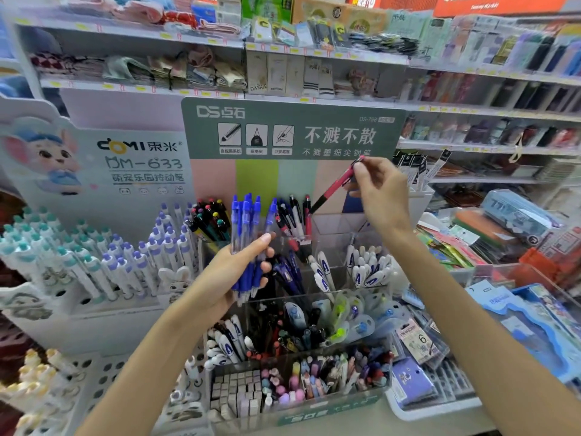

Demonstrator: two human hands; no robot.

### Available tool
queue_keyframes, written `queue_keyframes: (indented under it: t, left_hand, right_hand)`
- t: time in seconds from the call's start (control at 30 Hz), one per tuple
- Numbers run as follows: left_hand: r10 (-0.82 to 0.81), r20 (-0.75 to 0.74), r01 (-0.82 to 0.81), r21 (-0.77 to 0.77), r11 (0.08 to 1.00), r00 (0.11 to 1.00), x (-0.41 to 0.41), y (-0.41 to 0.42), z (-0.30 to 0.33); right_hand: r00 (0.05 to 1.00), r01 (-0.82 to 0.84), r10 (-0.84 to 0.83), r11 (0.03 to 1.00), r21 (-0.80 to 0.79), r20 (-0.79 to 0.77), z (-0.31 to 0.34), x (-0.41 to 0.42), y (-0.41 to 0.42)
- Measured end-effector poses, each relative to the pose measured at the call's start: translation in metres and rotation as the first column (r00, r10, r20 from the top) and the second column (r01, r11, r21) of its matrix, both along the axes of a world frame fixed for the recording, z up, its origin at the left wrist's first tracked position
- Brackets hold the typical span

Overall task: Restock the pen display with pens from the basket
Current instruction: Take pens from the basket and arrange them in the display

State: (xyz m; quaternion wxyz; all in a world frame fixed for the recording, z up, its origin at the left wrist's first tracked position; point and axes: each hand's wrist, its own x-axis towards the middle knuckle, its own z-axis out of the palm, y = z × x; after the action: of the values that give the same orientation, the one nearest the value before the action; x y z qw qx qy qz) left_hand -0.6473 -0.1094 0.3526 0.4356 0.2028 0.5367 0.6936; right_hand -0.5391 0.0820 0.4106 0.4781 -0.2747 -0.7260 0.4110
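Note:
My left hand [239, 272] grips a bundle of blue pens [248, 234], held upright in front of the clear tiered pen display [333, 225]. My right hand [377, 190] pinches the top end of a red pen [336, 185] that slants down to the left, its dark tip just above an empty clear compartment in the display's back row. Other compartments hold black, blue, red and white pens. No basket shows in this view.
A white Domi stand [94, 253] with teal and purple capped pens fills the left. Behind the display rises a green DS sign [292, 127]. Blue packaged stationery [528, 313] and red items crowd the right. Shelves of folded goods run above.

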Motion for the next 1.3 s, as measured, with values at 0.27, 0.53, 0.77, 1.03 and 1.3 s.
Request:
queue_keyframes:
  t: [0.27, 0.53, 0.77, 1.03, 1.3]
  left_hand:
    - [0.022, 0.040, -0.024, 0.050, 0.998, 0.999, -0.013, -0.009, 0.005]
    - [0.016, 0.036, -0.017, 0.013, 1.000, 0.999, -0.013, -0.009, 0.002]
    - [-0.039, 0.045, 0.038, 0.023, 0.999, 0.998, -0.005, 0.001, 0.006]
    - [-0.125, 0.066, 0.122, 0.039, 0.992, 0.990, 0.015, 0.031, 0.008]
    - [-0.273, -0.029, 0.272, -0.039, 0.961, 0.961, 0.064, 0.077, -0.006]
  right_hand:
    - [0.917, -0.142, 0.085, 0.983, 0.120, 0.389, -0.033, -0.036, -0.018]
    - [0.899, -0.097, -0.026, 0.962, 0.257, 0.437, -0.028, -0.050, -0.026]
    - [0.850, -0.202, 0.157, 0.979, 0.037, 0.502, -0.021, -0.046, -0.018]
    - [0.893, -0.230, 0.276, 0.959, -0.169, 0.355, -0.019, 0.002, -0.009]
    - [0.887, -0.249, 0.384, 0.865, -0.435, 0.255, -0.017, 0.063, 0.009]
